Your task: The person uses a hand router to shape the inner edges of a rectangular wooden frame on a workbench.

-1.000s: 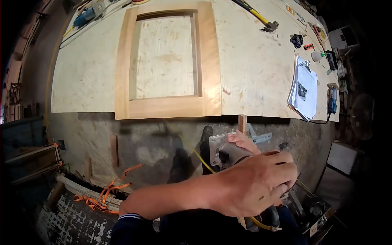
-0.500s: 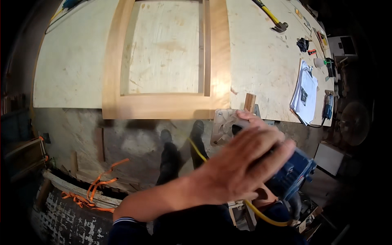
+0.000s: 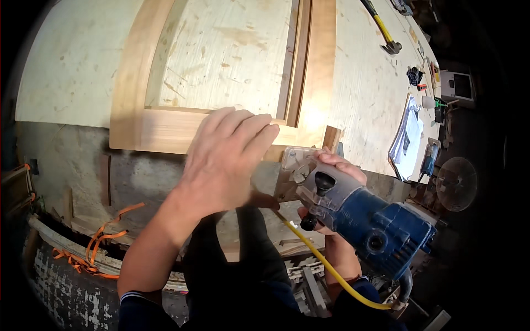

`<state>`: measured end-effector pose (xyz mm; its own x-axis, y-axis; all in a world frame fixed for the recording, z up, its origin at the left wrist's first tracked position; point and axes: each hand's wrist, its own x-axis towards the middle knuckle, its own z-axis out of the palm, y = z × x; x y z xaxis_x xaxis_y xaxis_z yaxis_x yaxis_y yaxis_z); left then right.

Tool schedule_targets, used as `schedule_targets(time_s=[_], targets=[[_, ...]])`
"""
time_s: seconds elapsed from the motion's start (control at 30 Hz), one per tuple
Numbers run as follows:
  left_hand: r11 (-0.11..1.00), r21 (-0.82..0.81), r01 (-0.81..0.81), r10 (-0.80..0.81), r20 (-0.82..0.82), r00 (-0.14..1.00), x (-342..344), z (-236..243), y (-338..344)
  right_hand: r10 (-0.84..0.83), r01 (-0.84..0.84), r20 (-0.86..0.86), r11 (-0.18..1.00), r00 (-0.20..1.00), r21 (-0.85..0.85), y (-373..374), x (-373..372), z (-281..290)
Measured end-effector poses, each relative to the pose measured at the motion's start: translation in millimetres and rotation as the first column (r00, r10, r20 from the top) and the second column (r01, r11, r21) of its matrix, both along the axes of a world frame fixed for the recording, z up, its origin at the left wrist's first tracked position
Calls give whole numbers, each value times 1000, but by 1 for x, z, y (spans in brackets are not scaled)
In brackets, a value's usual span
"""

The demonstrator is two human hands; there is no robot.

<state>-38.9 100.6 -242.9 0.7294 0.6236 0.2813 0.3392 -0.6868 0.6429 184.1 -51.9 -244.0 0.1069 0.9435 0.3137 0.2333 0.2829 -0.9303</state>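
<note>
My right hand (image 3: 343, 165) is wrapped round a blue trim router (image 3: 375, 229), holding it tilted beside the table's near edge. The router has a clear base plate and black knobs; a yellow cord (image 3: 326, 262) runs along it. My left hand (image 3: 226, 151) has its fingers stretched over the near rail of a wooden frame (image 3: 160, 129), thumb apart and pointing toward the router base. Whether its fingertips touch the rail I cannot tell. The frame lies on the pale worktable (image 3: 66, 71), its near rail at the front edge. A small wood block (image 3: 332, 137) sits at the frame's near right corner.
A claw hammer (image 3: 386, 36) with a yellow handle lies at the far right. Nearer are a clipboard with papers (image 3: 407, 138) and another blue power tool (image 3: 429, 159). Orange straps (image 3: 99, 243) hang at lower left; a round fan (image 3: 457, 183) stands at right.
My left hand has moved left, away from the router to the frame's near rail, uncovering the router. The right hand keeps its hold on the router. The view has shifted somewhat.
</note>
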Motion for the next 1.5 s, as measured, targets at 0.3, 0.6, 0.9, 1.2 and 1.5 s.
schedule_targets(time_s=[0.3, 0.6, 0.9, 1.2, 1.5], targets=[[999, 38, -2, 1, 20, 1000, -4, -6, 2, 24, -26, 42, 999, 999, 44, 8, -5, -4], [993, 116, -9, 7, 18, 1000, -1, -18, 0, -29, 29, 86, 1000, 996, 1, 8, -10, 2], [996, 79, -28, 21, 87, 996, -5, -14, 0, -20, 23, 166, 1000, 986, -16, 10, -9, -2], [991, 95, -93, 87, 64, 994, 0, -20, -7, -122, 166, 283, 976, 952, -140, 9, -18, 6], [944, 115, -308, 270, 265, 926, 18, -46, -19, -163, 197, 253, 974, 954, -114, 7, -21, -4]])
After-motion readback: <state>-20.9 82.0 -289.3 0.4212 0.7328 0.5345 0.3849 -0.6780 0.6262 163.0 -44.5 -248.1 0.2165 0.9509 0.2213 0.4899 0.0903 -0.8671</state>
